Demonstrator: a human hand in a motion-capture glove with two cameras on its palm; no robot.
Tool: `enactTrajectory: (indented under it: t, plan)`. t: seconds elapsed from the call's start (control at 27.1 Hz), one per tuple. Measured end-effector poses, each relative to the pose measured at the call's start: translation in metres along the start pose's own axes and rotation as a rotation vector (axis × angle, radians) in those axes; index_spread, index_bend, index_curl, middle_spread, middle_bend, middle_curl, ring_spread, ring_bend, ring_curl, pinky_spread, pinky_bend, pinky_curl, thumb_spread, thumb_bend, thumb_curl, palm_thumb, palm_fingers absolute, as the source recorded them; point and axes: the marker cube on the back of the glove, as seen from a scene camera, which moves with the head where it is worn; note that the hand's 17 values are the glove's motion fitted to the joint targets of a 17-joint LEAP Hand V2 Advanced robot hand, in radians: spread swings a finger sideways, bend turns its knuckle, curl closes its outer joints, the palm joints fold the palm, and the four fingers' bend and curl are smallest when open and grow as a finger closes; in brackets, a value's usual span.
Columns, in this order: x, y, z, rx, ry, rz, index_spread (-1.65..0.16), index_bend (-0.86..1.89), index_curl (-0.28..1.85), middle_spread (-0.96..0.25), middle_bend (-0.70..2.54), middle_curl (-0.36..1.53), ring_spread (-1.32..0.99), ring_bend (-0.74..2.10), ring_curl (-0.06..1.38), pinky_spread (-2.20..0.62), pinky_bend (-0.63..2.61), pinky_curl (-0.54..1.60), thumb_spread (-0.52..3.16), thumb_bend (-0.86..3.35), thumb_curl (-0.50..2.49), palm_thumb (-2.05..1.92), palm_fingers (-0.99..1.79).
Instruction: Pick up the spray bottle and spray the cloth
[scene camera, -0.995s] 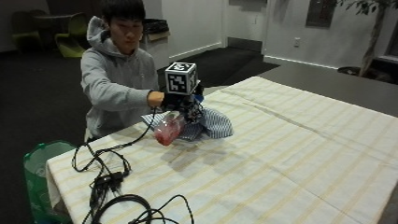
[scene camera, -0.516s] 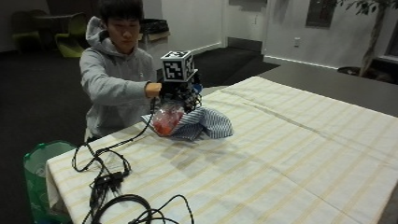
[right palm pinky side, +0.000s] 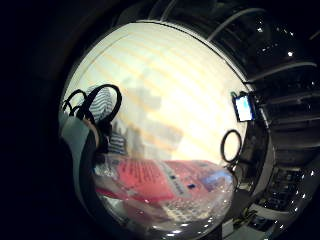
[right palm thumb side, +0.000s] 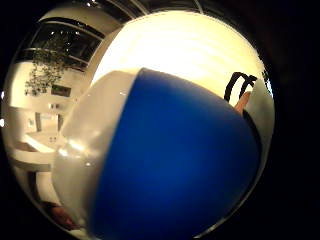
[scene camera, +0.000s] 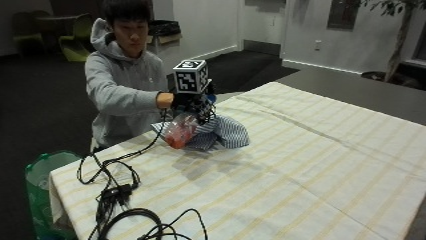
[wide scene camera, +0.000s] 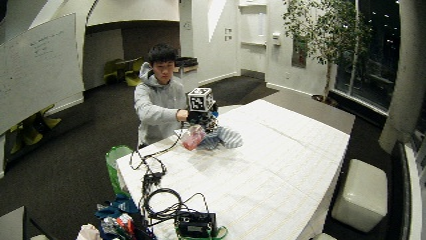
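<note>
Since 1 s ago my right hand (scene camera: 188, 102) has lifted the spray bottle (scene camera: 180, 132) a bit, fingers curled round its top; it hangs tilted beside the cloth (scene camera: 223, 132) near the table (scene camera: 319, 165) edge by me — risk: nozzle aimed off, spray wets the tbl instead.

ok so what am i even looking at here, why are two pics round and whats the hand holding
There is no robot here. A person sits at a table covered with a striped tablecloth and works with a gloved right hand. The two ordinary pictures come from cameras standing off the table, one closer, one wider. The two round pictures come from small wide-angle cameras on that hand's palm, so they show whatever is right against it. The hand grips a spray bottle, clear with a red label, tilted beside a crumpled blue-striped cloth on the table. The big blue and white shape in the thumb-side view is probably the bottle's top. Black cables trail from the glove across the table.
</note>
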Motion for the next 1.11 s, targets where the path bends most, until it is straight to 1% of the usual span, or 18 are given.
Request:
enactTrajectory:
  t: [0.11,0.26,0.44,0.59,0.74,0.88,0.99,1.11]
  plan:
    - [-0.017,-0.001,-0.017,0.050,-0.057,-0.014,-0.22,0.39,0.55,-0.10,0.60,0.49,-0.19,0.58,0.45,-0.29,0.35,0.39,0.01,-0.03,0.72,1.02,1.39]
    - [-0.054,-0.003,-0.044,0.131,-0.213,-0.053,-0.22,0.39,0.55,-0.10,0.60,0.49,-0.19,0.58,0.45,-0.29,0.35,0.39,0.01,-0.03,0.73,1.02,1.38]
    - [-0.109,-0.009,-0.077,0.245,-0.522,-0.154,-0.22,0.38,0.55,-0.11,0.60,0.49,-0.19,0.59,0.45,-0.29,0.35,0.39,0.01,-0.04,0.73,1.02,1.38]
    - [-0.157,-0.013,-0.089,0.311,-0.826,-0.240,-0.22,0.37,0.55,-0.11,0.60,0.49,-0.19,0.59,0.45,-0.29,0.35,0.39,0.01,-0.03,0.73,1.02,1.38]
    - [-0.197,-0.015,-0.082,0.337,-1.119,-0.304,-0.22,0.37,0.55,-0.11,0.60,0.49,-0.19,0.58,0.45,-0.29,0.35,0.39,0.02,-0.03,0.73,1.02,1.38]
    - [-0.226,-0.024,-0.064,0.319,-1.346,-0.288,-0.22,0.36,0.55,-0.11,0.60,0.49,-0.19,0.58,0.45,-0.29,0.36,0.39,0.02,-0.03,0.73,1.02,1.37]
    - [-0.251,-0.032,-0.036,0.259,-1.465,-0.254,-0.22,0.36,0.55,-0.11,0.60,0.49,-0.19,0.58,0.45,-0.29,0.35,0.39,0.02,-0.03,0.73,1.02,1.37]
    - [-0.271,-0.044,-0.003,0.212,-1.507,-0.214,-0.22,0.36,0.55,-0.11,0.60,0.49,-0.19,0.58,0.45,-0.29,0.35,0.39,0.02,-0.04,0.74,1.02,1.37]
